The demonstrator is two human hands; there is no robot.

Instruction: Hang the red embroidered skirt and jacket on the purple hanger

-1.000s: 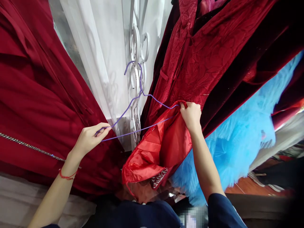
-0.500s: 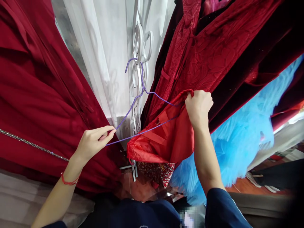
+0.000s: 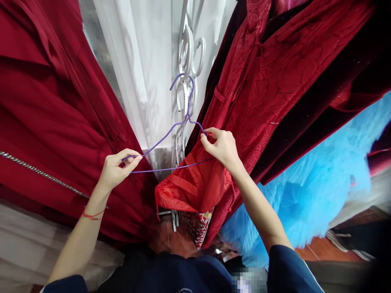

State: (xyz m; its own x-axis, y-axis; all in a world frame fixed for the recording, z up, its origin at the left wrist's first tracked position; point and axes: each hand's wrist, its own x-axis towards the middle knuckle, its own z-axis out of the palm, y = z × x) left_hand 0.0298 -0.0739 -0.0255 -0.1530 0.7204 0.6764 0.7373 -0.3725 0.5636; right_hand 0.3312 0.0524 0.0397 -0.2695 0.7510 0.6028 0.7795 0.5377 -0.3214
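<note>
My left hand (image 3: 113,171) pinches the left end of a thin purple clothes hanger (image 3: 164,141), which is held upright with its hook at the top. The right arm of the hanger runs into a bright red garment (image 3: 195,185) that hangs open, its shiny lining showing. Close to the hanger's neck, my right hand (image 3: 220,147) is closed on the garment's upper edge. The hanger's right end is hidden by that hand and the cloth. Below the lining, a patterned red and white part (image 3: 198,228) of cloth hangs down.
A white scrolled metal stand (image 3: 188,53) rises behind the hanger. Dark red fabric (image 3: 61,101) with a chain trim (image 3: 45,174) hangs at the left. On the right are a textured red dress (image 3: 262,93) and blue tulle (image 3: 293,199). White cloth (image 3: 152,81) hangs behind.
My right hand has moved left and slightly down along the hanger, carrying the garment's edge toward the hanger's neck. My left hand keeps its hold on the left end.
</note>
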